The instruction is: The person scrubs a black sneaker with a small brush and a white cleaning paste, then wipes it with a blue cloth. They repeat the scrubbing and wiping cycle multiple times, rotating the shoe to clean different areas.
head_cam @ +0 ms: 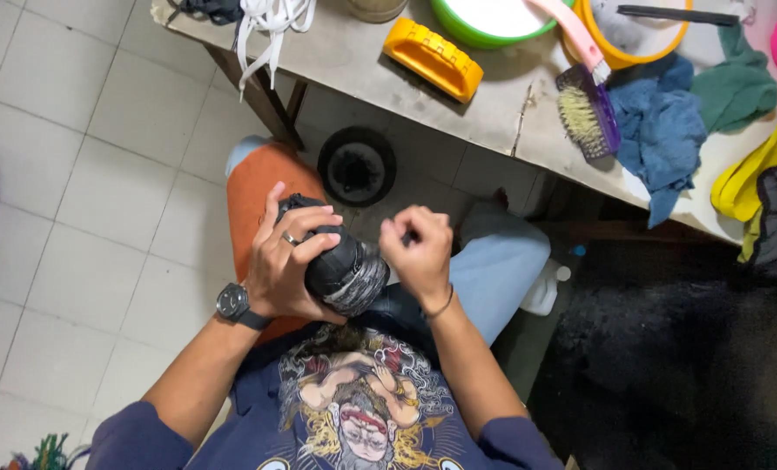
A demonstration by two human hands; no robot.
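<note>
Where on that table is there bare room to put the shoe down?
Bare tabletop lies between the white laces and the yellow brush, and again below that brush toward the near edge. The right end is crowded: purple brush, blue rag, green rag, basins.

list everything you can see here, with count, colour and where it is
shoe: 1, black with grey sole, over the lap, held in the left hand
table: 1, pale and worn, top of view
white laces: a bundle, hanging off the table's left end
block brush: 1, yellow, on the table
scrub brush: 1, purple back, pink handle, table edge
basins: green, orange, far side of the table
cloths: blue, green, on the table, right
round drain: 1, black, on the tiled floor under the table
orange cloth: 1, on the left knee
watch: 1, dark, left wrist
left hand: wrapped round the shoe
right hand: fingers pinched beside the shoe's opening
</note>
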